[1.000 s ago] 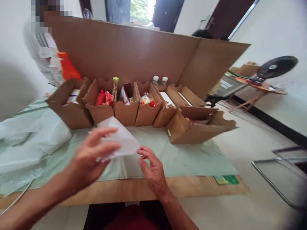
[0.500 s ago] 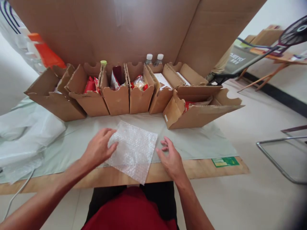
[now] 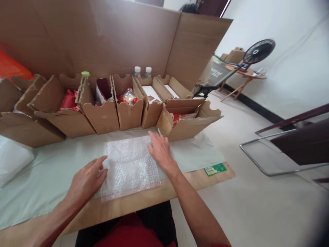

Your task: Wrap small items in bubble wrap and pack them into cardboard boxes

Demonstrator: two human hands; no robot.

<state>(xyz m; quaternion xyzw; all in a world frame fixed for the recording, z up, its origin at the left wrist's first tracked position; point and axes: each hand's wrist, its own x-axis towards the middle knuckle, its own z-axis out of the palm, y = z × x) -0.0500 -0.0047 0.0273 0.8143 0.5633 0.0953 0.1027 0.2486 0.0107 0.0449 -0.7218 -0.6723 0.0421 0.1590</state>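
Note:
A clear bubble wrap sheet (image 3: 131, 168) lies flat on the pale green cloth (image 3: 61, 171), its near side reaching over the wooden table edge. My left hand (image 3: 88, 178) is beside the sheet's left edge, fingers apart, holding nothing. At the upper right corner of the sheet my right hand (image 3: 160, 149) has its fingers spread, fingertips at or just over the wrap; whether they touch it cannot be made out. Behind the sheet stands a row of open cardboard bins, among them one with a red and clear packet (image 3: 128, 97).
An angled cardboard bin (image 3: 189, 127) stands at the right of the row. Two white-capped bottles (image 3: 137, 71) show behind the bins. White plastic wrap (image 3: 12, 159) lies at the far left. A metal-framed chair (image 3: 257, 166) and a fan (image 3: 259, 51) are at the right.
The camera view has turned to the right. The bubble wrap now lies straighter to the table edge, and my right hand has moved up to its far right corner.

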